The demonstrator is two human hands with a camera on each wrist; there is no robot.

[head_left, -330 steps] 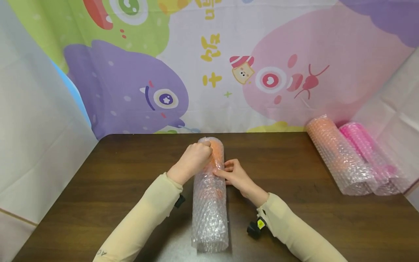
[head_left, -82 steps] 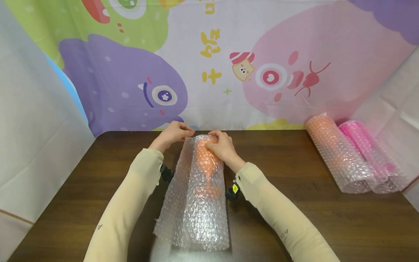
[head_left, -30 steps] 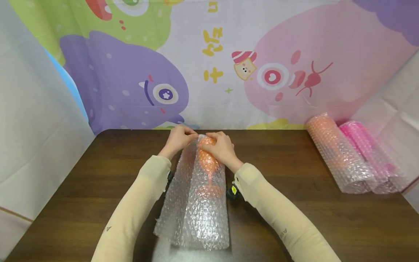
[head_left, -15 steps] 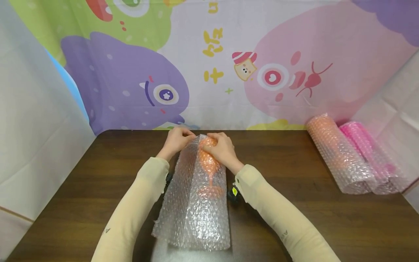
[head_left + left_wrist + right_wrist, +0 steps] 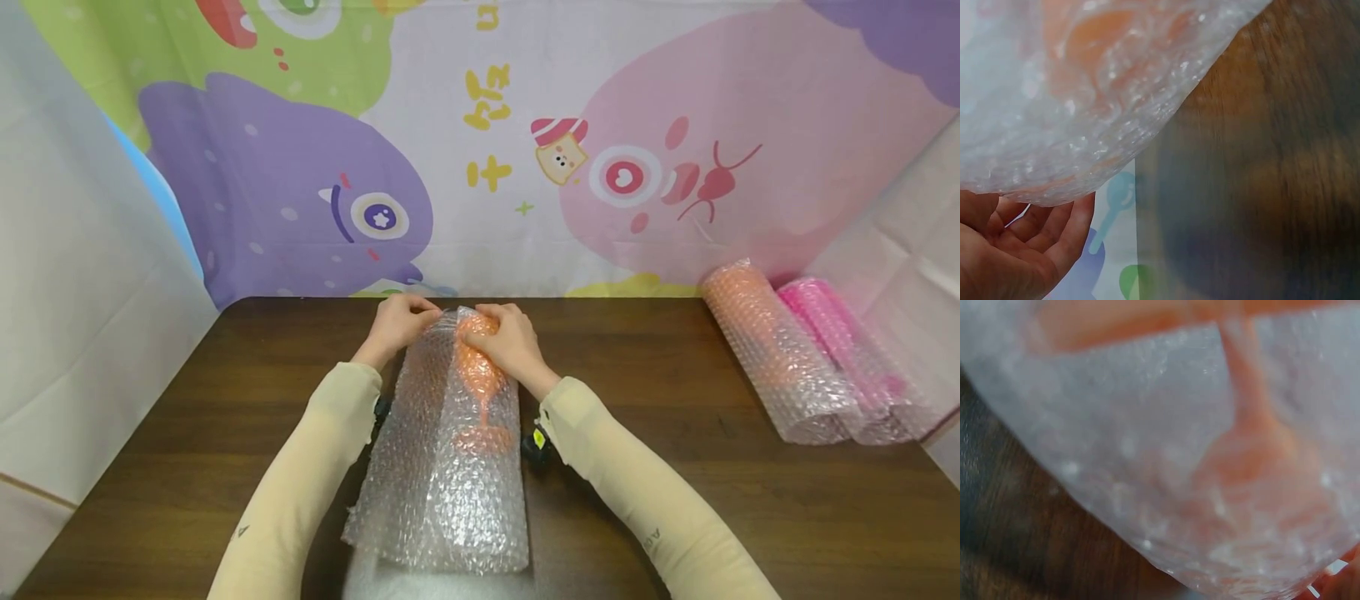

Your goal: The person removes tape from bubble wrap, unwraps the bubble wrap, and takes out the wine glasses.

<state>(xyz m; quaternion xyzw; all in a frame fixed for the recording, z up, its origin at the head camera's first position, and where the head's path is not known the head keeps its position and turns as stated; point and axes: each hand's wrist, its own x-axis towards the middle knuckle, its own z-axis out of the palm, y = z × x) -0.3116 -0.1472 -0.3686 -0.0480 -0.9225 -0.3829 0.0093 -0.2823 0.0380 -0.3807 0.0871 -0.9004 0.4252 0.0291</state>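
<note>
L hand (image 5: 403,322): pinches bubble wrap (image 5: 405,467), far L edge. R hand (image 5: 512,337): grips orange goblet (image 5: 482,371) thru wrap, far end. Goblet on side, mid-table (image 5: 615,358). Risk: slack R grip may let roll uncurl; uneven L pull could skew it. Mat'ls: clear, glossy, dimpled film; round bowl, thin stem; dk wood-grain.

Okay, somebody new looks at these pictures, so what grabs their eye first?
Probably the cartoon backdrop behind the table, with its purple, green and pink creatures. Next, the orange goblet-shaped thing in bubble wrap mid-table, where the left hand pinches the loose flap and the right hand holds the roll. At the right lie an orange bundle and a pink bundle, also wrapped.
</note>
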